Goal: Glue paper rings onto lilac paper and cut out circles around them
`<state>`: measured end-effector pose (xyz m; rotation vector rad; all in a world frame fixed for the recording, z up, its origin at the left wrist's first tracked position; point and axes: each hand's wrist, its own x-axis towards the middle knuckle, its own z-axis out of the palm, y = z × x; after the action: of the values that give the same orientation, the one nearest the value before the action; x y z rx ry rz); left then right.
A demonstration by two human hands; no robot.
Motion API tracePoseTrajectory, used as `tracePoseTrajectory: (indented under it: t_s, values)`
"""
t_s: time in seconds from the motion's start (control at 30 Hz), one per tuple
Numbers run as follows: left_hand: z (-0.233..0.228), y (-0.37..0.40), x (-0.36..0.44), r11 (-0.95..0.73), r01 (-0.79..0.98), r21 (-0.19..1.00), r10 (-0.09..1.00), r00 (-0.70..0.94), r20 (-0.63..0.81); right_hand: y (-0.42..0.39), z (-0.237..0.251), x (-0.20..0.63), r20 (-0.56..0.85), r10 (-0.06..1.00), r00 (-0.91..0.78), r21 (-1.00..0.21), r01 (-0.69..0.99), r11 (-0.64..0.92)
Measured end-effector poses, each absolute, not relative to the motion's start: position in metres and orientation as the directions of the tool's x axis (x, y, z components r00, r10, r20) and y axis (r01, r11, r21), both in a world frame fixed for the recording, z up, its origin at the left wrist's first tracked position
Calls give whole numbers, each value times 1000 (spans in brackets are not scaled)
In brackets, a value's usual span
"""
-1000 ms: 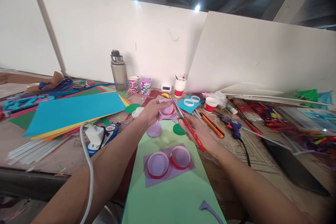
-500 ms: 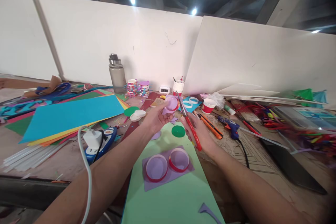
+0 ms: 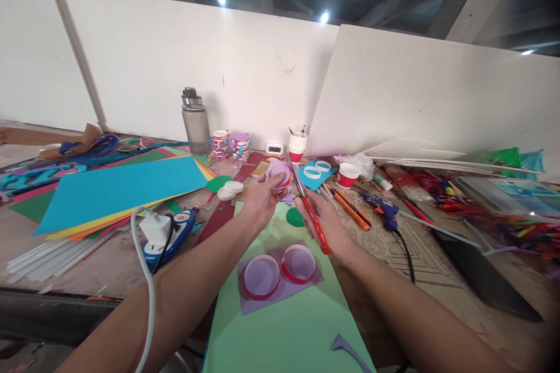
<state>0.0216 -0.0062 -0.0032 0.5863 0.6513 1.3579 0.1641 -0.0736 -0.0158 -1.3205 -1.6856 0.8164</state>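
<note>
Between the thumb and fingers of my left hand (image 3: 262, 199) is a paper cup ring (image 3: 279, 175) with purple paper on it. Red-handled scissors (image 3: 312, 218) are gripped in my right hand (image 3: 326, 222), their blades pointing up and away, close to the right side of the ring. Below my hands, two red-and-white cup rings (image 3: 261, 277) stand on a purple paper sheet (image 3: 280, 302), which lies on a light green board (image 3: 284, 338). A green paper disc (image 3: 296, 217) rests near my right hand. At the board's near edge lies a curved purple scrap (image 3: 347, 351).
Coloured paper sheets (image 3: 126, 189) and a power strip (image 3: 172, 239) with a white cable are on the left. Behind stand a bottle (image 3: 195, 125) and stacked cups (image 3: 298, 144). To the right lie an orange cutter (image 3: 352, 210), a blue glue gun (image 3: 387, 213) and a black tablet-like slab (image 3: 485, 280).
My left hand has shifted slightly left and turned the purple-papered ring. The scissors have dropped back a little toward me, and their blades now look closer together.
</note>
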Motion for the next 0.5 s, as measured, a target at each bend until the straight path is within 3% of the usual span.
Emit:
tracePoseTrajectory:
  t_s: [0.5]
  values:
    - [-3, -5, 17, 104, -563, 820, 982, 188, 5, -70, -19, 169, 216, 969, -124, -898, 364, 247]
